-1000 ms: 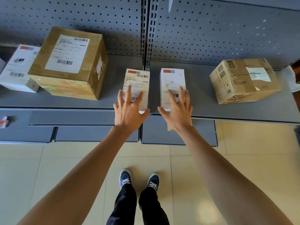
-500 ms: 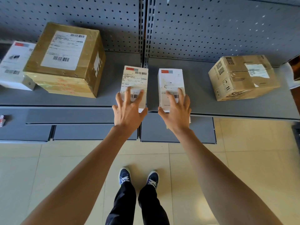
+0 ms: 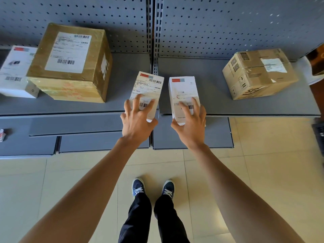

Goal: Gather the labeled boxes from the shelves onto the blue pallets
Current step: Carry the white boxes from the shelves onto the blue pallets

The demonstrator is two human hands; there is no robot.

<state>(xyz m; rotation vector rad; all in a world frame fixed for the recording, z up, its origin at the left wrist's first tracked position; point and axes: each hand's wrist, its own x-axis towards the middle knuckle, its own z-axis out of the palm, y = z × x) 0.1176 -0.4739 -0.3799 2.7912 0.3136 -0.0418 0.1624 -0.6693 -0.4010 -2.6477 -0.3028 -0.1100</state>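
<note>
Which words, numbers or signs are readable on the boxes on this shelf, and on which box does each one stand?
"SF": black logo, partly visible, on the front of the small brown box.
Large brown box: label text and barcodes too blurred.
Left white box, right white box, far-left white box: print too small.

From the head camera I saw my left hand (image 3: 138,120) gripping a small white labeled box (image 3: 149,90) and my right hand (image 3: 190,123) gripping its twin (image 3: 183,92), both at the grey shelf (image 3: 217,95) edge, possibly lifted slightly. A large brown box (image 3: 73,62) stood left, a smaller carton (image 3: 257,72) right.
</note>
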